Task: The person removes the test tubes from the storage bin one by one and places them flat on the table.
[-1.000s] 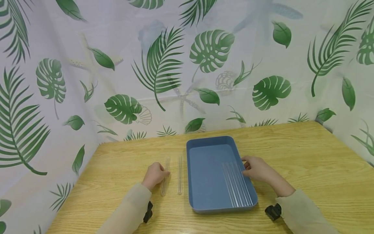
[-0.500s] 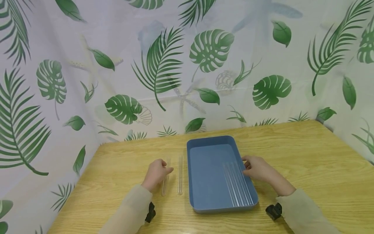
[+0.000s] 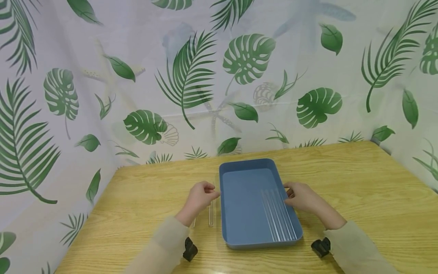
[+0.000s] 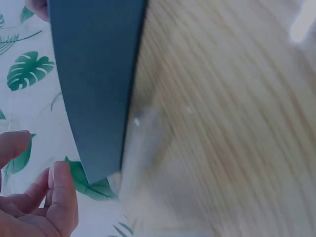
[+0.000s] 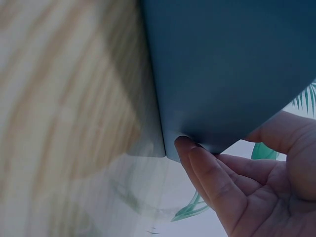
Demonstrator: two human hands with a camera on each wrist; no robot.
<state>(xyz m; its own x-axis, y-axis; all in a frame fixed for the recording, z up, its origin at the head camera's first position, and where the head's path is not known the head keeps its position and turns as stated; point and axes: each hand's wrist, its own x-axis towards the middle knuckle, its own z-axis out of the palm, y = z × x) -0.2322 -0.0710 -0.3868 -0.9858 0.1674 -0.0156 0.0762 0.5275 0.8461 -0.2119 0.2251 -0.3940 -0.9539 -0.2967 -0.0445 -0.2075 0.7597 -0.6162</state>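
Observation:
In the head view my left hand (image 3: 201,196) hovers over a clear tube (image 3: 211,216) beside the blue tray (image 3: 236,245), hiding the tube's upper part. Its thumb and fingers stand apart in the left wrist view, with nothing between them. A second clear tube (image 3: 193,222) lies just to the left, mostly covered by the hand. My right hand (image 3: 299,196) holds the tray's right wall. In the right wrist view its fingertips (image 5: 183,143) press the outside, while the thumb goes behind the rim. Several clear tubes (image 3: 277,217) lie side by side along the tray's right side.
The tray stands on a wood-grain table (image 3: 349,182). Behind and beside the table hangs a white leaf-print cloth (image 3: 205,95). Black wrist cameras sit under both sleeves.
My left hand has let go of the leftmost tube and moved right, over the other tube beside the tray. My right hand and the tray have stayed in place.

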